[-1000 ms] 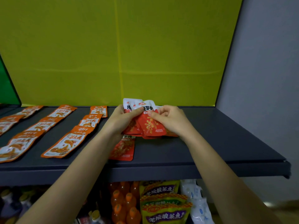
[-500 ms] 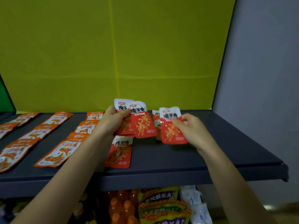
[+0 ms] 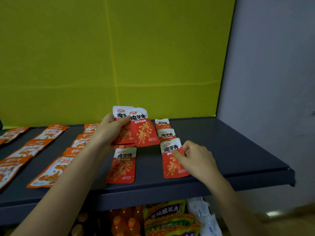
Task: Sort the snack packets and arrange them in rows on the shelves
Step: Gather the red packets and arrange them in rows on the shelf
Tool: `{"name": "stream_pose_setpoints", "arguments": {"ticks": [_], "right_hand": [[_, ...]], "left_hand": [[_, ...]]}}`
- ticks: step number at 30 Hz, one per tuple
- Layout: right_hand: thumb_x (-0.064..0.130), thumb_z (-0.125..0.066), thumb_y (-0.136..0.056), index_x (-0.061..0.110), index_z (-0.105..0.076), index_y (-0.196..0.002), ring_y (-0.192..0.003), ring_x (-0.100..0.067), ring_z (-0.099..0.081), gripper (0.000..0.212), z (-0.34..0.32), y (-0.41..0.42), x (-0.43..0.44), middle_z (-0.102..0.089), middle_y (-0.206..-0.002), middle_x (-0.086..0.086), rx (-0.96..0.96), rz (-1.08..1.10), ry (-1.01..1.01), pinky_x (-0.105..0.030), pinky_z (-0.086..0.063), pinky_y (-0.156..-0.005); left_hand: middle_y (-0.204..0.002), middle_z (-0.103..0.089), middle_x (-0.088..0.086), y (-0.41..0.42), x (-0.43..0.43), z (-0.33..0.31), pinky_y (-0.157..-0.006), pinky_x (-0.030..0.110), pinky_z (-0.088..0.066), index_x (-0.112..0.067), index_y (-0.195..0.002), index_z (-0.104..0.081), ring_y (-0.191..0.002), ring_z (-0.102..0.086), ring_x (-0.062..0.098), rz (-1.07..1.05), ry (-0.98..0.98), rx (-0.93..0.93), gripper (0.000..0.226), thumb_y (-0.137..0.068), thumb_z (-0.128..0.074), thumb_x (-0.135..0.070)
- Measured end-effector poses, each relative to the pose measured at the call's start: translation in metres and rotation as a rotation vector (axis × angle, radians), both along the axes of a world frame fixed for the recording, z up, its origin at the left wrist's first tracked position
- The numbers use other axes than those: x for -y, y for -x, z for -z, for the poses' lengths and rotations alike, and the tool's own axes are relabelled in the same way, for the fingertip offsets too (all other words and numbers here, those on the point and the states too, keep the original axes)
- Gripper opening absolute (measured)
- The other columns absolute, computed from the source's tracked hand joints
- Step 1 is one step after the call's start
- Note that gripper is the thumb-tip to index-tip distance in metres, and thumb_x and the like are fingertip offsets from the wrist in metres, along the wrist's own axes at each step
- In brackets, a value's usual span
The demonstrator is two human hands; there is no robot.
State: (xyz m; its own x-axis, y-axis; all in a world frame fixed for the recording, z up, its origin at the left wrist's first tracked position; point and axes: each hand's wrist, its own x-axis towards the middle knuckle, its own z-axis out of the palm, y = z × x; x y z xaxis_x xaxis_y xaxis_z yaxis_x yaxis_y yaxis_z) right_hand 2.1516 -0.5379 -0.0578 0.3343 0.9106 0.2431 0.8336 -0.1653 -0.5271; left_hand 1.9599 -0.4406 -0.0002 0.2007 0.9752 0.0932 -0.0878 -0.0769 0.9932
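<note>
My left hand [image 3: 109, 129] grips a small fan of red-and-white snack packets [image 3: 143, 130] held upright above the dark shelf [image 3: 230, 150]. My right hand [image 3: 196, 159] pinches the right edge of one red packet [image 3: 172, 160] that lies flat near the shelf's front edge. Behind that packet two more red packets [image 3: 166, 134] lie in a column running to the back. Another red packet [image 3: 123, 165] lies flat below my left hand. Rows of orange packets [image 3: 51, 169] cover the shelf's left half, partly hidden by my left forearm.
A yellow back panel [image 3: 136, 65] closes the shelf behind, and a grey wall [image 3: 272, 82] stands on the right. The right end of the shelf carries nothing. Below the shelf sit orange bottles [image 3: 124, 222], purple-and-yellow packs [image 3: 167, 217] and white bags [image 3: 204, 215].
My right hand drew one red packet away from the bunch, carried it right and down, and laid it flat at the front of the right column. My left hand kept the remaining packets raised.
</note>
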Motion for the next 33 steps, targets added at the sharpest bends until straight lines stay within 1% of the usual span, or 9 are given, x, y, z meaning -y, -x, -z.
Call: {"name": "stream_pose_setpoints", "arguments": {"ticks": [7,10,14,19,22,24,28,30,33], "right_hand": [[0.054,-0.053,-0.084,0.023,-0.043,-0.070,-0.079,-0.013,-0.052,0.035,0.003,0.005,-0.003,-0.053,-0.085,0.006,0.049,0.026,-0.037,-0.028,-0.034,-0.066],[0.052,-0.056,-0.083,0.026,-0.038,-0.065,-0.078,-0.012,-0.049,0.037,0.003,0.006,-0.004,-0.050,-0.085,0.006,0.048,0.033,-0.046,-0.027,-0.031,-0.063],[0.054,-0.056,-0.082,0.021,-0.042,-0.069,-0.078,-0.014,-0.052,0.038,0.004,0.005,-0.005,-0.055,-0.088,0.002,0.118,0.083,-0.064,-0.028,-0.034,-0.066],[0.059,-0.043,-0.088,0.020,-0.049,-0.074,-0.079,-0.017,-0.055,0.042,0.000,0.003,0.002,-0.054,-0.081,0.006,0.202,0.117,-0.218,-0.029,-0.037,-0.067],[0.058,-0.031,-0.091,0.014,-0.060,-0.080,-0.081,-0.016,-0.056,0.054,-0.018,-0.003,0.003,-0.059,-0.081,0.004,0.005,0.012,-0.222,-0.032,-0.040,-0.069],[0.059,-0.032,-0.091,0.010,-0.062,-0.080,-0.083,-0.019,-0.060,0.058,-0.031,-0.011,-0.001,-0.065,-0.082,-0.001,-0.181,-0.067,-0.221,-0.037,-0.044,-0.078],[0.047,-0.055,-0.087,0.010,-0.061,-0.084,-0.086,-0.023,-0.068,0.037,-0.045,-0.037,-0.013,-0.071,-0.087,-0.007,-0.428,-0.151,-0.296,-0.039,-0.051,-0.080],[0.039,-0.059,-0.087,0.012,-0.058,-0.084,-0.083,-0.024,-0.069,0.027,-0.047,-0.056,-0.018,-0.071,-0.089,-0.010,-0.492,-0.175,-0.301,-0.039,-0.053,-0.079],[0.031,-0.057,-0.090,0.021,-0.050,-0.076,-0.073,-0.017,-0.063,0.020,-0.050,-0.094,-0.031,-0.066,-0.087,-0.007,-0.577,-0.146,-0.354,-0.034,-0.050,-0.074]], "left_hand": [[-0.084,-0.066,0.008,0.003,-0.002,0.013,-0.045,0.021,-0.054,0.000,-0.122,-0.051,-0.046,-0.064,0.007,0.016,0.035,-0.006,0.038,-0.089,-0.059,-0.018],[-0.083,-0.066,0.006,0.001,-0.002,0.015,-0.044,0.021,-0.053,-0.003,-0.118,-0.053,-0.046,-0.065,0.006,0.046,0.047,0.009,0.033,-0.090,-0.059,-0.018],[-0.077,-0.065,0.005,-0.005,0.001,0.012,-0.042,0.019,-0.051,-0.007,-0.110,-0.054,-0.044,-0.064,0.005,0.100,0.035,0.022,0.020,-0.092,-0.056,-0.015],[-0.077,-0.066,0.004,-0.015,0.003,0.009,-0.042,0.019,-0.051,-0.009,-0.105,-0.055,-0.045,-0.064,0.005,0.137,0.014,0.020,0.015,-0.092,-0.055,-0.015],[-0.080,-0.066,0.005,-0.033,0.006,0.006,-0.043,0.020,-0.052,-0.004,-0.117,-0.054,-0.046,-0.064,0.005,0.164,-0.012,0.010,0.028,-0.091,-0.056,-0.016],[-0.085,-0.066,0.007,-0.053,0.009,0.004,-0.045,0.019,-0.052,-0.002,-0.121,-0.052,-0.049,-0.064,0.006,0.174,-0.046,-0.006,0.033,-0.091,-0.055,-0.015],[-0.091,-0.066,0.007,-0.098,0.018,0.001,-0.049,0.019,-0.052,-0.003,-0.123,-0.052,-0.061,-0.063,0.008,0.193,-0.074,0.012,0.032,-0.092,-0.054,-0.015],[-0.083,-0.067,0.004,-0.116,0.022,-0.002,-0.046,0.020,-0.052,-0.007,-0.116,-0.054,-0.057,-0.064,0.007,0.193,-0.044,0.030,0.025,-0.093,-0.053,-0.016],[-0.067,-0.065,0.000,-0.134,0.022,-0.006,-0.043,0.026,-0.052,-0.014,-0.099,-0.053,-0.048,-0.063,0.009,0.124,0.014,0.060,0.006,-0.094,-0.051,-0.015]]}}
